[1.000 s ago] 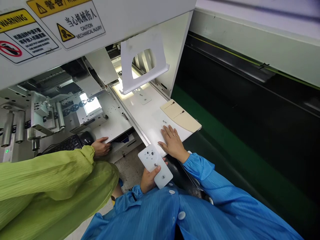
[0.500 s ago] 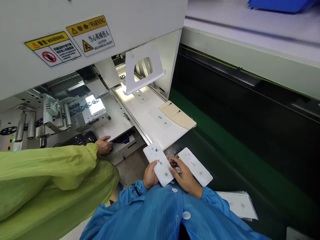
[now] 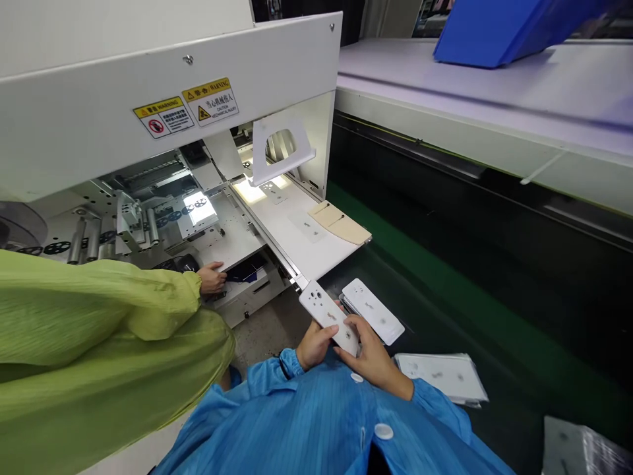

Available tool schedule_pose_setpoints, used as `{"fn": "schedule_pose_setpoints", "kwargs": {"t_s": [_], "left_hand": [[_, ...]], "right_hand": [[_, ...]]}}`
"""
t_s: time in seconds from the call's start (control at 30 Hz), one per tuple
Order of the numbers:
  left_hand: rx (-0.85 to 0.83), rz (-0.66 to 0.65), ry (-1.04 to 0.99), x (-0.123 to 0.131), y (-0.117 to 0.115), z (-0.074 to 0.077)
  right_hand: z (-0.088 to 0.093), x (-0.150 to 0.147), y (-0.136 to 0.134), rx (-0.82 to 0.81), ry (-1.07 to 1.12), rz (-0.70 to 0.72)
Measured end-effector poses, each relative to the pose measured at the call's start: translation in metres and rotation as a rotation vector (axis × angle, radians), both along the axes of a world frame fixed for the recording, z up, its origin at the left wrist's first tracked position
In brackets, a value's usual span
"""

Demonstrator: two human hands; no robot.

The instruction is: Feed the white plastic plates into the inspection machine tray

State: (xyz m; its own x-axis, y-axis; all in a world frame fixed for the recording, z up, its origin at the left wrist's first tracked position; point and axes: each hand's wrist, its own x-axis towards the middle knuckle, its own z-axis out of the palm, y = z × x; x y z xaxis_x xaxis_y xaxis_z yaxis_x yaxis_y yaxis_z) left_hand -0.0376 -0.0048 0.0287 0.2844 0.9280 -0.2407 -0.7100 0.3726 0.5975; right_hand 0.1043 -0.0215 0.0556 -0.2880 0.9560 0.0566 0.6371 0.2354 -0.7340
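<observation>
A white phone back cover (image 3: 324, 310) with camera holes at its upper end and dark print is held in front of my blue coat. My left hand (image 3: 316, 344) grips its lower left side, the thumb lying across the face. Around the lower right edge my right hand (image 3: 373, 359) is closed, fingertips touching the cover. Just beyond that hand lies a stack of similar white covers (image 3: 373, 310). A translucent cover-shaped piece (image 3: 306, 226) rests on the white machine bed (image 3: 301, 254).
Another stack (image 3: 440, 376) lies on the dark green belt (image 3: 475, 303), with a plastic-wrapped piece (image 3: 566, 442) at lower right. A co-worker's hand (image 3: 212, 278) rests on the machine ledge. A beige board (image 3: 341, 223) edges the bed; a blue bin (image 3: 484, 33) stands above.
My view has tilted upward. The cover in my hands has turned to a steeper slant and shifted slightly right, both hands staying with it. The co-worker's hand remains on the ledge.
</observation>
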Motion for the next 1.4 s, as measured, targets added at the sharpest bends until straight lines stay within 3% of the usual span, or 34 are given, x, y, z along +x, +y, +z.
{"fn": "schedule_pose_setpoints", "kwargs": {"t_s": [0.2, 0.4, 0.6, 1.07, 1.3, 1.4], "left_hand": [[0.113, 0.016, 0.001, 0.004, -0.024, 0.007], [0.202, 0.049, 0.051, 0.016, -0.042, 0.004], [0.316, 0.018, 0.072, 0.019, -0.053, 0.001], [0.351, 0.031, 0.097, 0.019, -0.064, 0.005], [0.332, -0.176, 0.156, 0.022, -0.068, -0.001], [0.270, -0.208, 0.109, 0.025, -0.069, -0.004]], "right_hand": [[0.000, 0.026, -0.035, -0.055, 0.067, -0.011], [0.007, 0.038, -0.054, -0.037, 0.072, 0.026], [0.009, 0.048, -0.067, -0.033, 0.062, 0.006], [0.006, 0.051, -0.077, 0.022, 0.117, 0.034], [0.001, 0.046, -0.076, 0.047, 0.091, 0.007], [-0.001, 0.045, -0.075, 0.063, 0.046, -0.006]]}}
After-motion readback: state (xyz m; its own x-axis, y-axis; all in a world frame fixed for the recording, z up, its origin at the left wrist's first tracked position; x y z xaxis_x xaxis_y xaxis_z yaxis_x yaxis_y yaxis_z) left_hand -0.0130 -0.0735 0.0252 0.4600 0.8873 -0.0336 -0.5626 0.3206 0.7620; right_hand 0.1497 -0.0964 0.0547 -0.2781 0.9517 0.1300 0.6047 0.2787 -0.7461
